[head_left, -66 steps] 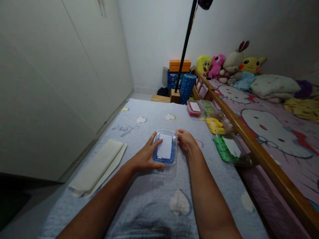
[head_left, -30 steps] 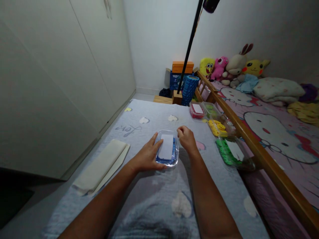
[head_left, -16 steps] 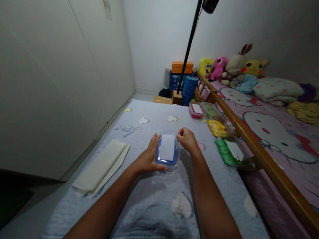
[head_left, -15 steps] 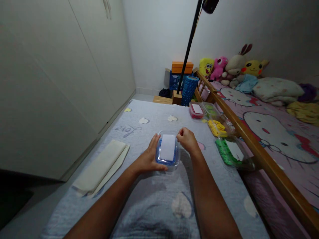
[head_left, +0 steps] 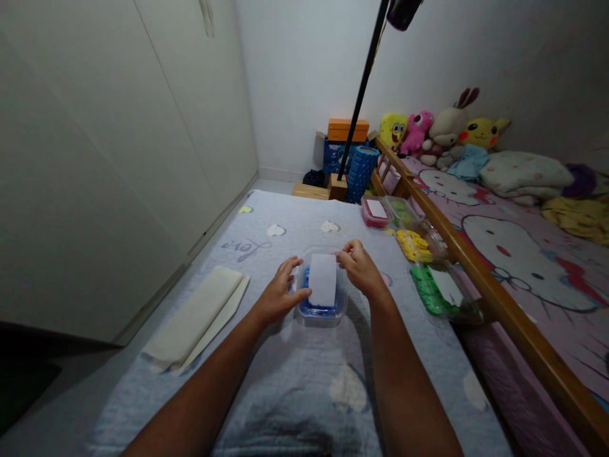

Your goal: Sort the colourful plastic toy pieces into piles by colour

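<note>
A clear plastic box (head_left: 321,312) holding blue pieces rests on the grey patterned blanket (head_left: 295,381) in front of me. Its clear lid with a white label (head_left: 323,287) is tilted up off the box. My left hand (head_left: 278,295) grips the left side, thumb on the lid's near edge. My right hand (head_left: 361,270) pinches the lid's far right corner with curled fingers.
Along the wooden bed rail (head_left: 476,273) lie boxes of red (head_left: 373,212), light green (head_left: 400,209), yellow (head_left: 415,244) and green (head_left: 435,289) pieces. A folded cream cloth (head_left: 197,317) lies at the left by white wardrobe doors (head_left: 118,146). A black stand pole (head_left: 361,95) rises beyond; plush toys (head_left: 438,127) sit on the bed.
The lid has lifted and tilted up off the box. My left hand's fingers moved from flat along the side to a curled grip, and my right hand pulled the lid's corner upward.
</note>
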Tool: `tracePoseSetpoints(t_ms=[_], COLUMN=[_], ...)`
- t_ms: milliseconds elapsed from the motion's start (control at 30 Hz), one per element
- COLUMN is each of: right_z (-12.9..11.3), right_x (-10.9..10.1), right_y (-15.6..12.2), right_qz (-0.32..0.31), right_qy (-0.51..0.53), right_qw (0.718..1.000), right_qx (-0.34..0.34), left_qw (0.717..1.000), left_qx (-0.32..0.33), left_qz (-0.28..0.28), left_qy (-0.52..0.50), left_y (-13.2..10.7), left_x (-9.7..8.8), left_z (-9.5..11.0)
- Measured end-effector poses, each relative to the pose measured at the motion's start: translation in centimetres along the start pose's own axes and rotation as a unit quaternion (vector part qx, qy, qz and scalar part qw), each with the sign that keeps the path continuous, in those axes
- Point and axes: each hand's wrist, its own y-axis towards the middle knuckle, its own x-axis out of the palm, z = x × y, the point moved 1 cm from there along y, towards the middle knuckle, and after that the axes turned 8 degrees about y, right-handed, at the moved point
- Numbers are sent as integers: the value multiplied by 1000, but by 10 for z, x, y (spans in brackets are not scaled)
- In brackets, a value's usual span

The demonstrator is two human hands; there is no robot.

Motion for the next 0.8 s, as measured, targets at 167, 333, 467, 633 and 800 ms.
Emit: tracePoseSetpoints(t_ms=[167,333,467,633,800], right_z=[-1,23,43,45,44], right_x=[-2,-7,-3,12,19], right_y=[-5,-25,-54,-73,-69], right_qz=[1,56,-9,-72,20], right_qy=[40,115,102,166,137], right_qw=[999,991,982,961,975], right_qx=[-35,33,156,211,173], left_qw=[997,989,990,992,983], left_qx=[7,-39,-40,-32,38], left_qz=[66,139,133,124,179], left_qy=[27,11,-37,-18,32], left_y=[-2,-8,-8,-11,-18], left_x=[4,13,17,15,15], left_z=[6,10,11,14,21])
